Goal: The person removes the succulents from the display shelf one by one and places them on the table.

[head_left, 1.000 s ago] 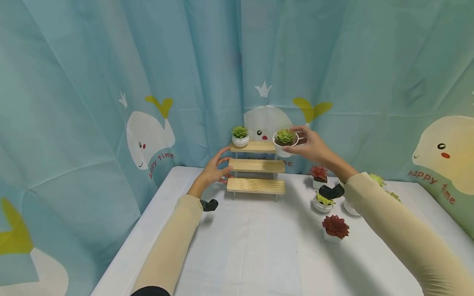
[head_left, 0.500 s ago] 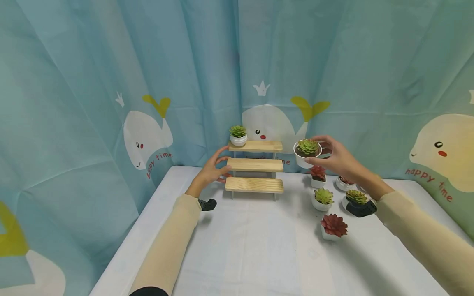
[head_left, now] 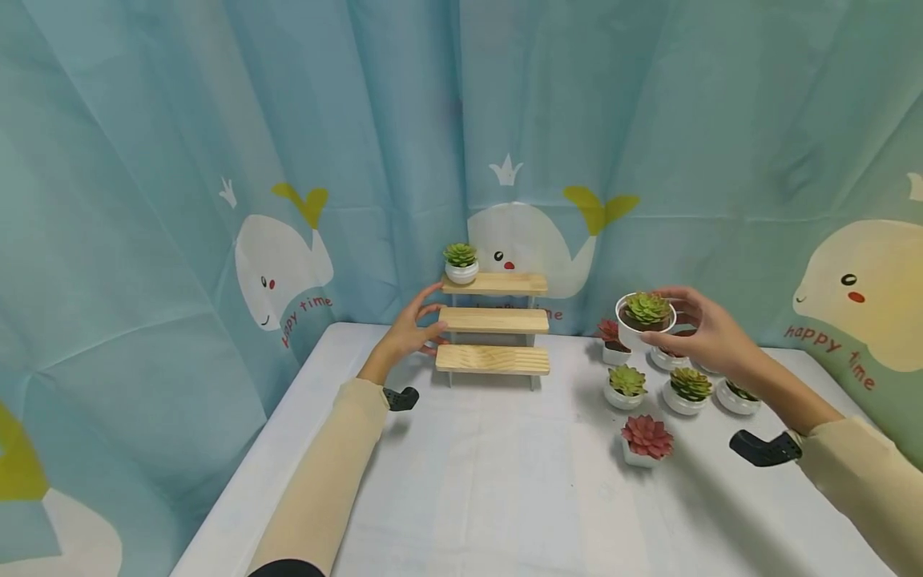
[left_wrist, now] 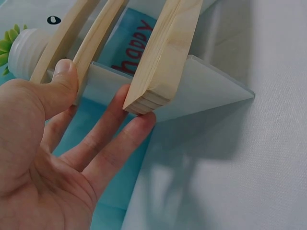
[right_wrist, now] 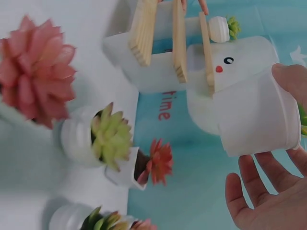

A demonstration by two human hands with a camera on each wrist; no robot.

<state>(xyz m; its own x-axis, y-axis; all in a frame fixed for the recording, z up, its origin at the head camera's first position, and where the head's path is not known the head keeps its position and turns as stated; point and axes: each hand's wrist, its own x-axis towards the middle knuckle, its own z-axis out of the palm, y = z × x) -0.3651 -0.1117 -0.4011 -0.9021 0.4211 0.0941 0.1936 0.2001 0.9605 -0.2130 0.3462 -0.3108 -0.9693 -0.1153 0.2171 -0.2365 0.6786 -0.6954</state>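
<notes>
My right hand (head_left: 710,332) holds a white round pot with a green succulent (head_left: 646,311) in the air at the right, thumb and fingers on either side of it. The right wrist view shows the pot's white wall (right_wrist: 256,115) tilted between thumb and fingertips. My left hand (head_left: 409,330) rests at the left end of a three-step wooden stand (head_left: 493,359). In the left wrist view its fingertips touch the end of the lowest plank (left_wrist: 160,72), with the thumb at the middle plank. A small green succulent in a white pot (head_left: 461,263) stands on the top step's left end.
Right of the stand, several potted succulents stand on the white tablecloth (head_left: 505,481): a red one (head_left: 646,439) in front, a yellow-green one (head_left: 626,385), a dark green one (head_left: 687,389) and a red one (head_left: 613,340) behind. A blue whale-print curtain (head_left: 404,120) hangs behind.
My right hand has carried the potted succulent from beside the stand's top step to the right and lower, over the other pots. The left hand has stayed on the stand.
</notes>
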